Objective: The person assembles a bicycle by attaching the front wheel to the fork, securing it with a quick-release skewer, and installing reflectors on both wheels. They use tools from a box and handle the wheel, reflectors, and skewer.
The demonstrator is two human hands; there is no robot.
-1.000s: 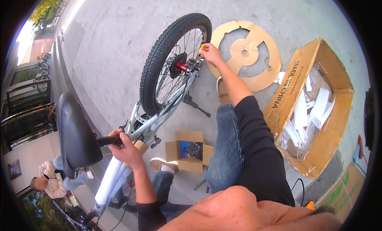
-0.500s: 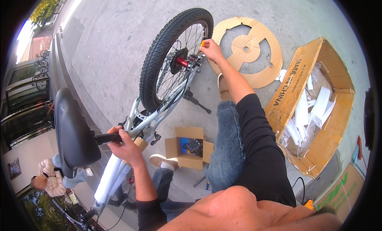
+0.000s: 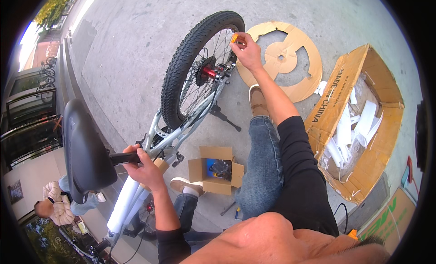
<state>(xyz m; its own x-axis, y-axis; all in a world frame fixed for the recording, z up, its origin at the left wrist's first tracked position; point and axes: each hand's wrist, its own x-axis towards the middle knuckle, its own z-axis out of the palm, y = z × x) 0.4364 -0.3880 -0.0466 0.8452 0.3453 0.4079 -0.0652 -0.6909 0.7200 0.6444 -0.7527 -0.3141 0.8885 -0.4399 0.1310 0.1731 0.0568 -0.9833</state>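
A pale grey-blue bicycle frame (image 3: 156, 148) leans diagonally across the left half. My left hand (image 3: 146, 167) is wrapped round the black seat post (image 3: 123, 158), just under the black saddle (image 3: 87, 150). Up at the rear wheel (image 3: 175, 77), beside the rim and spokes, my right hand (image 3: 247, 52) pinches a small orange reflector (image 3: 234, 37) between thumb and fingers. Below that hand sit the red hub (image 3: 209, 72) and the rear derailleur (image 3: 221, 73). White wrapping (image 3: 123, 200) covers one frame tube.
A round cardboard disc (image 3: 281, 57) lies right of the wheel. A large open carton (image 3: 336, 100) holds white foam and plastic wrap. Between my feet stands a small open box (image 3: 217, 186) with black parts. A kickstand (image 3: 227, 118) sticks out. Another person (image 3: 61, 205) is at far left.
My right hand has moved up along the wheel rim with the orange reflector, and its fingers are now more visible. My left hand stays on the seat post.
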